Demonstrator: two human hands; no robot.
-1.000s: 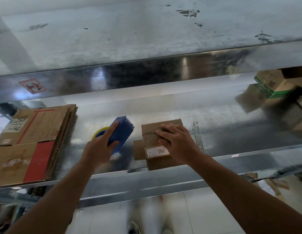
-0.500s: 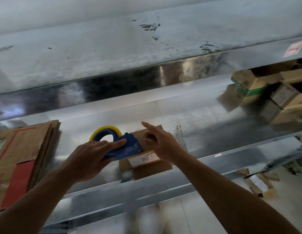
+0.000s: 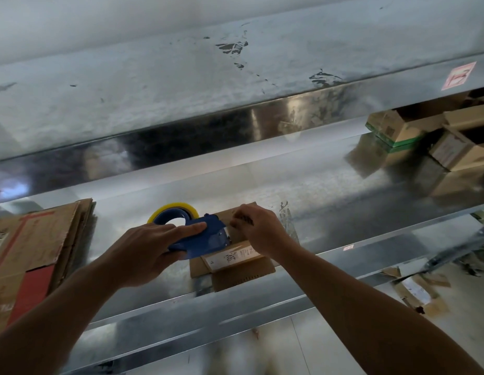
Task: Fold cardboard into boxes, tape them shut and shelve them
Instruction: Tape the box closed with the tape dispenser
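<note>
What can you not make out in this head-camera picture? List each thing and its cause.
Head view only.
Top seam of the small box: covered by the right hand and the tape dispenser.
Print on the label: too small, blurred.
The flat cardboard stack: cut by the left edge.
Whether the right hand pinches anything: its curled fingers hide it.

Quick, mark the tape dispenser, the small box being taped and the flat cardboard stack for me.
tape dispenser [image 3: 211, 240]: head view, blue body.
small box [image 3: 243, 276]: head view, front wall.
flat cardboard stack [image 3: 40, 239]: head view, top sheet.
</note>
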